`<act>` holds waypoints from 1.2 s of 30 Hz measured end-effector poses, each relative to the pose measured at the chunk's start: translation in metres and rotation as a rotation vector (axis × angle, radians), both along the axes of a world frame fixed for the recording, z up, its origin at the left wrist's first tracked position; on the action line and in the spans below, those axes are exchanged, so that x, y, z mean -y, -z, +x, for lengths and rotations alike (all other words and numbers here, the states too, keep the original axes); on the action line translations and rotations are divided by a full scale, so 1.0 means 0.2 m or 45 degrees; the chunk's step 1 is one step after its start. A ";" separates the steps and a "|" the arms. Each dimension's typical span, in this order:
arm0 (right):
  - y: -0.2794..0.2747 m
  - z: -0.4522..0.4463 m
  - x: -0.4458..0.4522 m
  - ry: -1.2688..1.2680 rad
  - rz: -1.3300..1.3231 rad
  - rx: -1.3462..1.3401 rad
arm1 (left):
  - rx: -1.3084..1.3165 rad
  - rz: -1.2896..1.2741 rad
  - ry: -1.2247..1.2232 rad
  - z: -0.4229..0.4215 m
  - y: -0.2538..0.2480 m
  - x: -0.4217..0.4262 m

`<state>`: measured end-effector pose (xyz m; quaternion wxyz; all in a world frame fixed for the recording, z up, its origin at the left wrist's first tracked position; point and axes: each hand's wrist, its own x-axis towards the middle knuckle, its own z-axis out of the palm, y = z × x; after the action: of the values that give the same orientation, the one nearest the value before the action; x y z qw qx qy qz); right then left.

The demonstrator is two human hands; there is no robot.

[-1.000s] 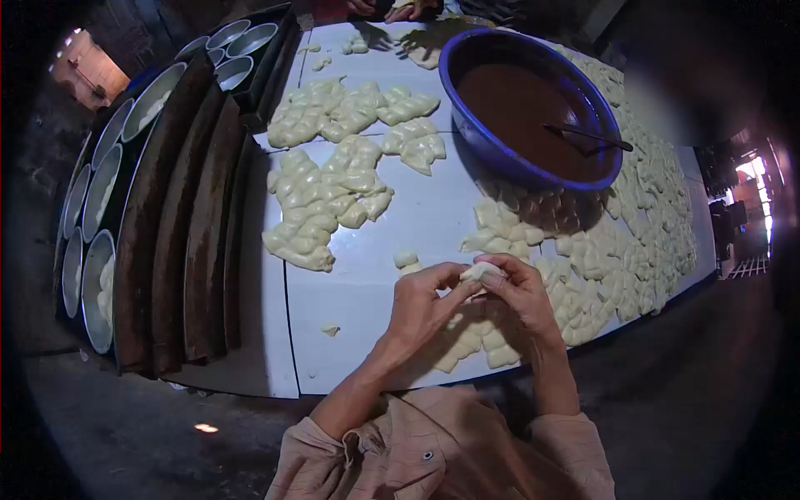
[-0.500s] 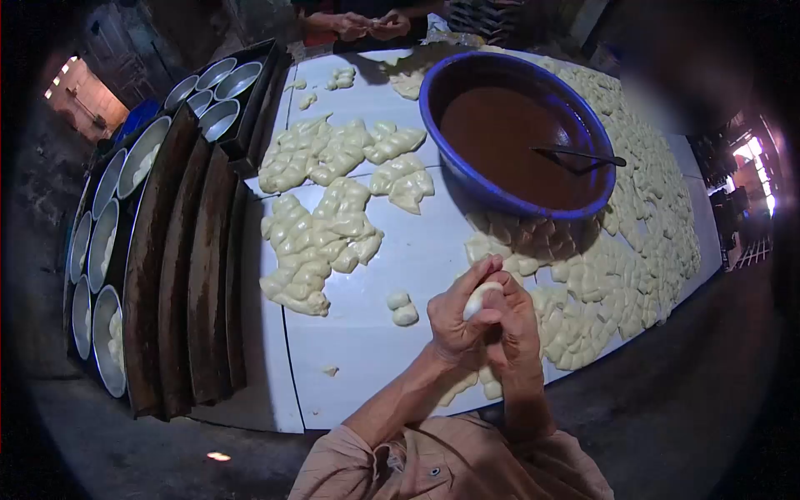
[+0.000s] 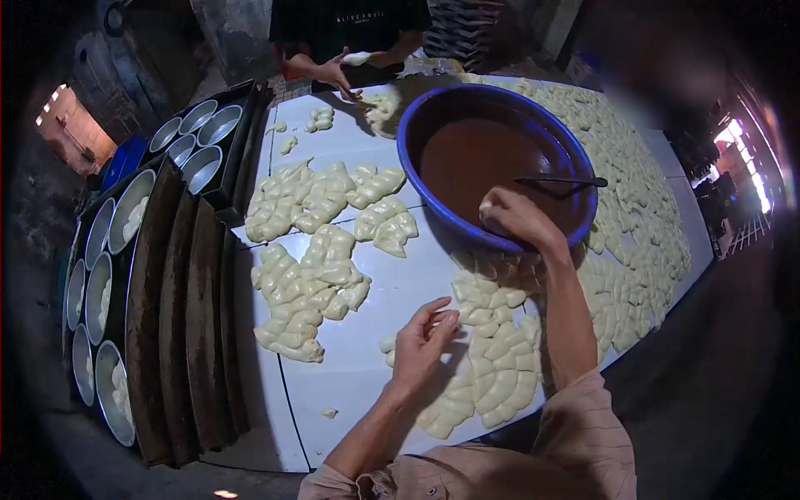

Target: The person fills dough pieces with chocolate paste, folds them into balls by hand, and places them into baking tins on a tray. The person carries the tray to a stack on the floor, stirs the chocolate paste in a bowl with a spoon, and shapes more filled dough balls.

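My right hand (image 3: 515, 218) reaches over the near rim of a blue basin (image 3: 414, 179). Its fingers are curled together near the brown paste (image 3: 467, 158) inside; what they hold, if anything, is hidden. A dark-handled utensil (image 3: 560, 179) rests in the paste, its handle over the right rim. My left hand (image 3: 425, 340) hovers above the white table (image 3: 350, 412), fingers loosely bent and thumb apart, with no object visible in it. Beside it lies a patch of flattened pale dough pieces (image 3: 500, 371). Small dough lumps (image 3: 387, 346) are partly covered by that hand.
More dough clusters (image 3: 312, 279) lie to the left, and many pieces (image 3: 637, 208) cover the right side. Dark trays (image 3: 171, 333) holding round metal tins (image 3: 115, 392) stand at the left. Across the table, another person's hands (image 3: 337, 73) handle pale dough.
My hands, earlier together around a pale dough piece, have separated. The right went forward to the basin, the left stayed low over the table. The person opposite has spread their hands apart.
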<state>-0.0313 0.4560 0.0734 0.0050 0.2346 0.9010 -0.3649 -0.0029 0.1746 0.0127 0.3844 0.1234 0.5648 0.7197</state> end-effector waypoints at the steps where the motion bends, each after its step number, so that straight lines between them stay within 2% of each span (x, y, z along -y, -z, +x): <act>1: 0.02 -0.02 -0.02 -0.126 0.152 0.155 | -0.022 -0.027 0.017 -0.01 0.00 0.01; 4: -0.01 -0.02 0.00 -0.220 0.104 0.192 | 0.014 -0.057 0.053 -0.02 0.00 0.04; 6: -0.02 0.01 -0.02 -0.074 -0.391 -0.033 | -0.010 -0.091 0.094 -0.03 0.00 0.06; 8: -0.18 0.05 0.07 0.015 -0.751 -0.200 | -0.012 -0.075 0.089 -0.04 0.03 0.02; 11: -0.17 0.13 0.18 0.119 -1.292 -0.433 | 0.045 0.050 0.070 -0.06 -0.03 -0.09; 15: -0.03 0.21 0.46 0.228 -1.471 -0.592 | 0.655 0.500 0.003 -0.06 -0.08 -0.18; 18: 0.05 0.29 0.64 0.349 -1.543 -0.550 | 0.682 0.373 -0.138 -0.07 -0.06 -0.08; 19: 0.08 0.32 0.65 0.229 -1.393 -0.518 | 0.643 0.423 -0.185 -0.07 -0.05 -0.03; 20: 0.09 0.36 0.71 0.240 -1.463 -0.511 | 0.641 0.369 -0.279 -0.07 0.02 0.01; 22: 0.18 0.40 0.80 0.025 -1.082 -0.537 | 0.576 0.260 -0.361 -0.08 0.07 0.09; 23: 0.20 0.41 0.86 -0.032 -0.722 -0.648 | 0.575 0.223 -0.425 -0.07 0.06 0.11; 26: 0.21 0.41 0.99 -0.167 0.040 -0.585 | 0.446 0.216 -0.423 -0.05 0.09 0.16; 30: 0.32 0.41 1.06 -0.011 0.054 -0.733 | -0.106 -0.076 -0.509 -0.04 0.11 0.19; 31: 0.30 0.39 1.06 0.005 0.064 -0.742 | -0.118 0.027 -0.548 -0.06 0.12 0.19; 33: 0.31 0.36 1.06 0.050 -0.015 -0.762 | 0.154 0.039 -0.414 -0.09 0.07 0.22; 34: 0.32 0.36 1.06 0.128 -0.398 -0.713 | 0.289 0.048 -0.344 -0.12 0.04 0.23; 36: 0.26 0.37 1.05 0.169 -0.624 -0.518 | 0.345 0.042 -0.293 -0.17 0.01 0.25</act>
<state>0.0430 0.2459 0.0209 -0.1426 0.2070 0.7517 -0.6097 -0.0371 0.1251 0.0111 0.3698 -0.0339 0.5065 0.7781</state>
